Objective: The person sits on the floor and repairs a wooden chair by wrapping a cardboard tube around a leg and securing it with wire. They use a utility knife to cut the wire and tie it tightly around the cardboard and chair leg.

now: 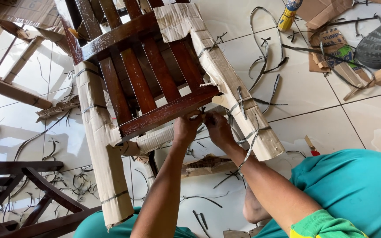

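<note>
Wooden chair (146,75) lies tipped on tiled floor (323,97), legs wrapped in cardboard (239,92). Both arms reach forward; left hand (186,128) and right hand (217,128) pinch cardboard at seat rail edge. Strap scraps (265,57) litter open floor right.

Chair frame (155,75): dark red-brown wood, glossy varnish, smooth slats. Legs wrapped in matt, creased brown cardboard (234,83), edges torn and rough. Grey plastic strapping (243,105) dull. Floor tiles (305,88) white, glazed, reflective. Trousers (353,185) teal matt cloth.
</note>
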